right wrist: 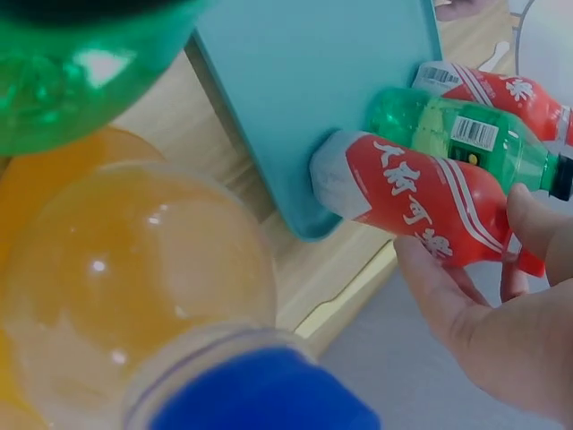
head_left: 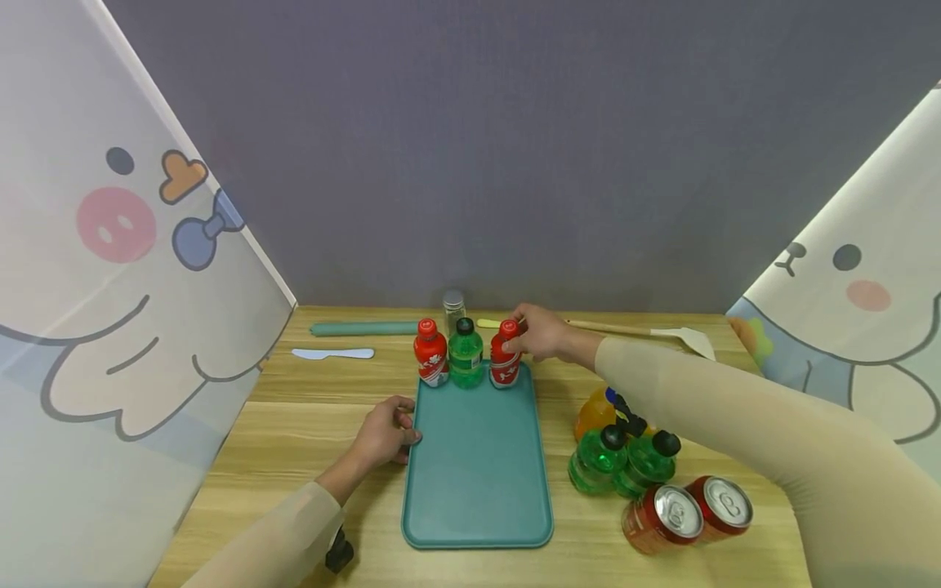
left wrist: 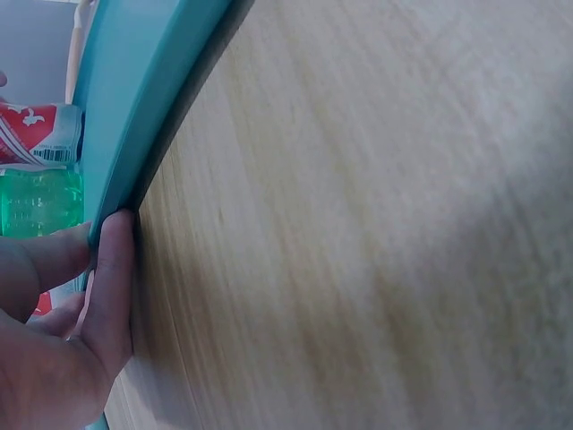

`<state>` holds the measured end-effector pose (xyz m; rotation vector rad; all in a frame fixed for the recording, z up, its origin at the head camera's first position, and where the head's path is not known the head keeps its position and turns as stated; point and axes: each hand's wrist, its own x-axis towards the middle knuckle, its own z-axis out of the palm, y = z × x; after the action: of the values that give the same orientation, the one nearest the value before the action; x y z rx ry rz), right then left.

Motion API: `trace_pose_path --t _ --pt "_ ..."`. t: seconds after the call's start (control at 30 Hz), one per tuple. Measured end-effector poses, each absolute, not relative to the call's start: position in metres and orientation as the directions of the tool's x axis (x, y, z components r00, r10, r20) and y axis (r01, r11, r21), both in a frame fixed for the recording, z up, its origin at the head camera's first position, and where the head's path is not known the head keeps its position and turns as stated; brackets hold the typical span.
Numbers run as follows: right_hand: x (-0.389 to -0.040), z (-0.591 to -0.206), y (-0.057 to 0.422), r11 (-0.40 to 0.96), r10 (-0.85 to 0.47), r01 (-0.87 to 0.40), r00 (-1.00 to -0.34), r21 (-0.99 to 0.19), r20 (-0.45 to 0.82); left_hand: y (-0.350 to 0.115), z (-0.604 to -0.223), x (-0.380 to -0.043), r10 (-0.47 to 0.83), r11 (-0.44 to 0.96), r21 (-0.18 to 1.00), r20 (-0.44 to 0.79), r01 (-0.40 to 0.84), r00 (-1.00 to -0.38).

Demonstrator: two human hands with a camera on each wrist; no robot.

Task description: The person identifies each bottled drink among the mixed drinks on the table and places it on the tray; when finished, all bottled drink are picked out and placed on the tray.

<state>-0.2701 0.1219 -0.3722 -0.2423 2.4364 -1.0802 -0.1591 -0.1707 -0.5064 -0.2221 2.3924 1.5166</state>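
A: Where do we find the right red bottle (head_left: pixel 504 363)?

B: We see it upright at the far right corner of the tray (head_left: pixel 476 465), its base inside the rim.

A: And the right hand (head_left: pixel 546 333)?

B: It reaches in from the right and grasps that bottle near the neck, thumb and fingers around it, as we see from the right wrist.

A: What about the left hand (head_left: pixel 384 431)?

B: We find it at the tray's left edge, pinching it: thumb on the rim, a finger along the outer side. It is nearer to us than the bottle and well apart from it.

A: What stands next to the bottle?

B: A green bottle (head_left: pixel 466 363) just to its left, then the left red bottle (head_left: pixel 430 357), both along the tray's far end. Behind the green one we see a jar (head_left: pixel 453 310).

A: And below the right sleeve (head_left: pixel 720 425)?

B: We see an orange bottle (head_left: pixel 592 415), partly hidden, then a green pair (head_left: pixel 597 467) and two cans (head_left: pixel 662 520), all right of the tray on the table (head_left: pixel 316 400).
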Motion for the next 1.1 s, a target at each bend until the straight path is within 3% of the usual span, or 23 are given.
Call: trace_pose_path --t 0.3,0.5,1.1 --pt "-0.274 -0.365 0.128 0.680 -0.397 0.012 -0.834 -0.734 -0.382 -0.170 -0.506 -0.158 0.030 0.435 0.858 -0.316 -0.272 -0.948" --pt "-0.271 -0.356 0.134 0.689 -0.457 -0.092 -0.825 -0.718 -0.333 -0.171 -0.506 -0.158 0.031 0.437 0.858 -0.316 -0.272 -0.948" --pt "-0.241 -0.316 0.175 0.542 -0.513 -0.141 -0.836 -0.828 -0.194 -0.171 -0.508 -0.158 0.028 0.435 0.859 -0.311 -0.269 -0.950"
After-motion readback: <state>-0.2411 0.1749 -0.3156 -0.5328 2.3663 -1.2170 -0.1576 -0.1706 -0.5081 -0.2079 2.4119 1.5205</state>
